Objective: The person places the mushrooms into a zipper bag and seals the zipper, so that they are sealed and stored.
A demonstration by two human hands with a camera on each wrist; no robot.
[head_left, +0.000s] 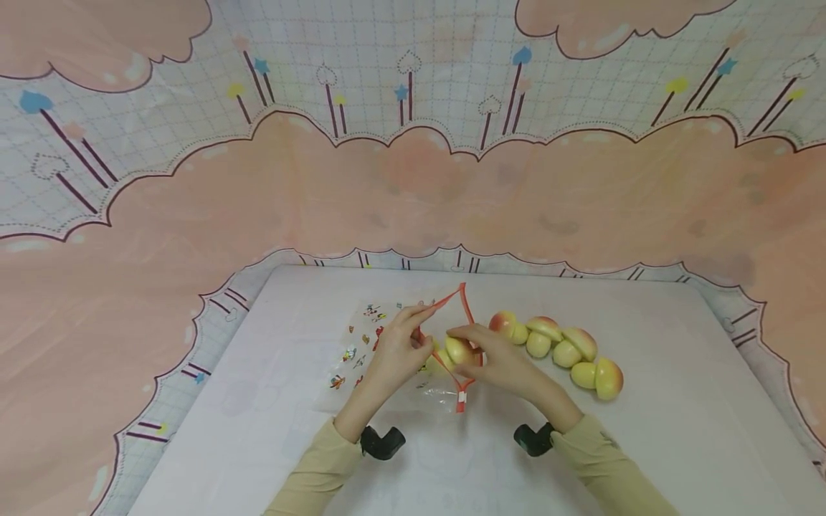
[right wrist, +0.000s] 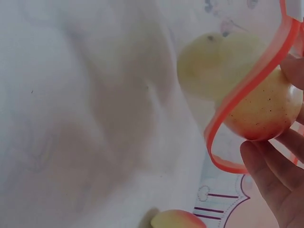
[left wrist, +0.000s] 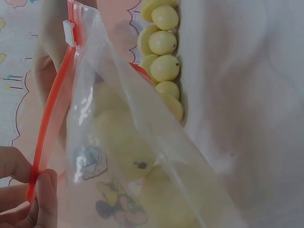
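A clear zip bag (head_left: pixel 361 344) with cartoon prints and a red zip edge (left wrist: pixel 45 118) lies across the middle of the table, its mouth spread apart. My left hand (head_left: pixel 395 351) pinches the red edge between thumb and fingers. At the mouth, my right hand (head_left: pixel 506 358) grips a yellow, red-blushed toy mushroom (right wrist: pixel 266 107) by its rounded cap, with the paler stem end (right wrist: pixel 202 66) inside the bag. Through the plastic show pale yellow rounded shapes (left wrist: pixel 173 197), one with a dark dot. A white slider (left wrist: pixel 70 32) sits on the zip.
Several similar toy mushrooms (head_left: pixel 544 328) stand in a slanting row to the right of the bag on the white table (head_left: pixel 245 437). A patterned pink and white cloth (head_left: pixel 413 186) hangs behind. Black wrist mounts (head_left: pixel 385 443) show below both hands.
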